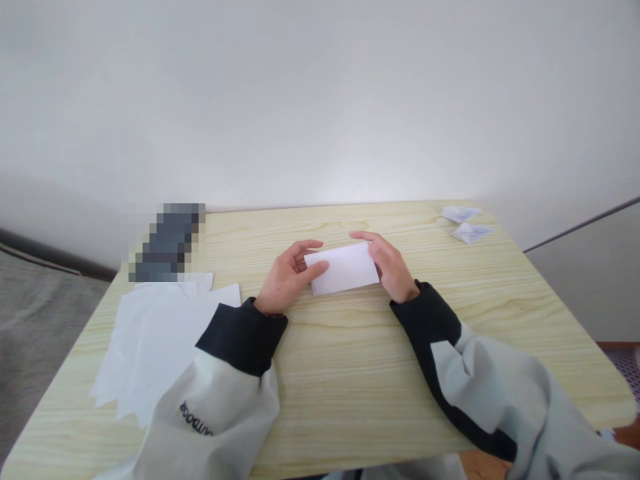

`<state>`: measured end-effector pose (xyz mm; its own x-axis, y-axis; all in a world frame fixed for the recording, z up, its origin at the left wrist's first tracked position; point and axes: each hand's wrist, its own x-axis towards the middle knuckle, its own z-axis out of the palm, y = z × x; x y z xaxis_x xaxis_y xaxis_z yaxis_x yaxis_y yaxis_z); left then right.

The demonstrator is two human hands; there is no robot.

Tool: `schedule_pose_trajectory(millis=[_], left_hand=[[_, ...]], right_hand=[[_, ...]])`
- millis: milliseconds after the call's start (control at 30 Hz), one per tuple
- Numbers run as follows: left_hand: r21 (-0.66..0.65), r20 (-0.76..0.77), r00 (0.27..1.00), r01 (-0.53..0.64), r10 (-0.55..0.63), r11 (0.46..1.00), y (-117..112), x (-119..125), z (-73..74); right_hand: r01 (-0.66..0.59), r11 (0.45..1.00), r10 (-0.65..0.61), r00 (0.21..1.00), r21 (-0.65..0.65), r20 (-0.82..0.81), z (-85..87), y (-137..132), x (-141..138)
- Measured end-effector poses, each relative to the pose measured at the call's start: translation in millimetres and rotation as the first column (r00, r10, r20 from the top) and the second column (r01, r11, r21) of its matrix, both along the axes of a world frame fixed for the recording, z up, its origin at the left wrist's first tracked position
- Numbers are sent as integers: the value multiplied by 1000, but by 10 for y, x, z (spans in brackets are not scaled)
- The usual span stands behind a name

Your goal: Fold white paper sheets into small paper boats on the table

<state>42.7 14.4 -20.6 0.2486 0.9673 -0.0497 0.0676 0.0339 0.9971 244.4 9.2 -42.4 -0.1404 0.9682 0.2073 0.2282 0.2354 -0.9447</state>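
Note:
A small white rectangle of folded paper (346,268) is held above the middle of the wooden table, tilted slightly up to the right. My left hand (290,275) grips its left end, thumb on the face and fingers behind. At the upper right corner, my right hand (391,265) pinches the paper, with its index finger reaching past the far edge. The fingertips behind the sheet are partly hidden.
Several loose white sheets (170,340) lie overlapping on the table's left side, beside a pixelated dark object (170,240). Two folded white paper shapes (461,213) rest at the back right. A white wall (320,100) borders the table's (340,413) far edge.

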Motion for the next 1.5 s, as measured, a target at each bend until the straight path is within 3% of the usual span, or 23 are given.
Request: schedule_pose_trajectory(millis=[167, 333, 633, 900, 1167, 1500], left_hand=[[-28, -44, 999, -31, 30, 999, -18, 23, 34], [-39, -113, 993, -33, 28, 999, -13, 24, 7], [-68, -59, 998, -43, 39, 997, -9, 32, -12], [-56, -32, 996, -88, 87, 995, -21, 48, 24], [-56, -77, 992, -99, 95, 993, 14, 17, -75], [-42, -74, 993, -93, 90, 995, 19, 21, -71]], right_hand=[[-19, 995, 2, 984, -93, -176, 2, -20, -58], [-76, 994, 58, 977, -81, -208, -25, -22, -52], [-109, 988, 79, 965, -107, -251, 1, -24, -46], [-104, 985, 72, 972, -135, -226, -13, -11, -37], [-118, 985, 88, 970, -125, -226, -23, -8, -34], [-120, 987, 96, 974, -111, -204, -19, -8, -25]])
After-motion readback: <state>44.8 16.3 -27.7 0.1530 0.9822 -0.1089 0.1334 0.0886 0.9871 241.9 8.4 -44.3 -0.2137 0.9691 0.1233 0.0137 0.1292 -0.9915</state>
